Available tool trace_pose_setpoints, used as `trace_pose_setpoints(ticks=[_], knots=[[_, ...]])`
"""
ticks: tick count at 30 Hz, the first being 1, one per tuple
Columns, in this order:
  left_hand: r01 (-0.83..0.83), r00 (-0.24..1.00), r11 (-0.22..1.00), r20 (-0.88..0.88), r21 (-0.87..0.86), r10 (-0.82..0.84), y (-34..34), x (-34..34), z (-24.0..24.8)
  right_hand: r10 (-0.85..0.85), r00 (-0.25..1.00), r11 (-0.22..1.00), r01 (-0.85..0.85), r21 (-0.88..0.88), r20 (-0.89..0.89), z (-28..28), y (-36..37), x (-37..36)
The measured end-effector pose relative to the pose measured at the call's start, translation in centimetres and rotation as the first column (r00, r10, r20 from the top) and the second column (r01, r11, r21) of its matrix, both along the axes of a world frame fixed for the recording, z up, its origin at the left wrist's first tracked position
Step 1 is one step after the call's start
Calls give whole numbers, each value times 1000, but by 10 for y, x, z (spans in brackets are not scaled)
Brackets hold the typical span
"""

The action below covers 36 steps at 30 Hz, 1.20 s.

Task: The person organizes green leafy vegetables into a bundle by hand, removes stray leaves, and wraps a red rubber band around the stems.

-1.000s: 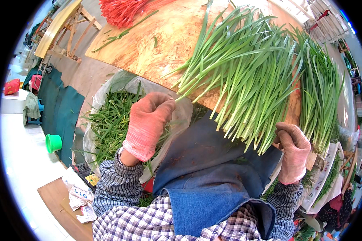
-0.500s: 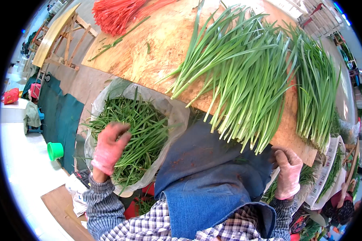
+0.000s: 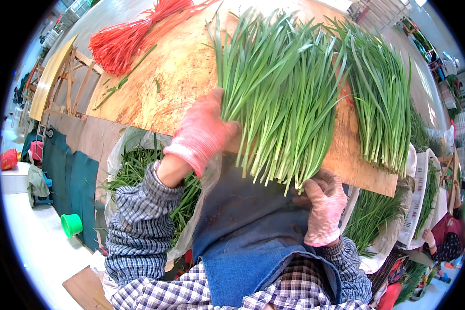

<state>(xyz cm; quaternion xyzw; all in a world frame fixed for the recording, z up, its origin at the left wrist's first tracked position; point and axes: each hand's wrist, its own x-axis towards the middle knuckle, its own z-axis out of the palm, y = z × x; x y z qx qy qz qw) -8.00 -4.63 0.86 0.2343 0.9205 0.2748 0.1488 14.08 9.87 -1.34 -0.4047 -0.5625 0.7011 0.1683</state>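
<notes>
Long green garlic chives (image 3: 289, 108) lie in a broad pile on the wooden table, pale cut ends toward me. My left hand (image 3: 204, 129), in a pinkish work glove, is at the pile's left side, thumb apart from the fingers, touching the outer stalks without gripping them. At the lower right ends of the stalks is my gloved right hand (image 3: 323, 206). Its fingers are curled with the thumb against them, near the stalk tips; anything held there is hidden. A second pile of chives (image 3: 380, 103) lies to the right.
Red ties (image 3: 121, 46) lie at the table's (image 3: 186, 72) far left, near loose stalks. Below the left edge, a clear plastic-lined container (image 3: 111, 165) holds chive scraps. White sacks (image 3: 416, 206) of greens stand right. A green bucket (image 3: 71, 225) sits left; another person (image 3: 447, 232) is at far right.
My left hand has moved up and right from above the scraps to the pile's left side. My right hand has shifted left along the stalk ends. The whole view has shifted somewhat.
</notes>
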Motion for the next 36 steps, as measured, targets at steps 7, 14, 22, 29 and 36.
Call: trace_pose_setpoints(ticks=[7, 14, 22, 29, 36], knots=[[-62, 998, 992, 27, 107, 60, 3, 21, -6, -51, 998, 995, 47, -91, -35, -5, 7, 3], [-28, 966, 956, 252, 294, -49, 25, 46, -15, 11, 998, 991, -19, -131, -65, 5, -9, -13], [-138, 909, 888, 411, 439, -62, 2, 111, -16, 83, 996, 981, -88, -170, -40, 2, -21, 19], [-531, 674, 782, 722, 326, 156, -26, 88, -8, 302, 952, 923, -303, -238, -44, 0, 28, 35], [-356, 515, 928, 852, 108, 98, 1, 76, -5, -13, 936, 688, -246, -683, -351, -11, 2, -3]])
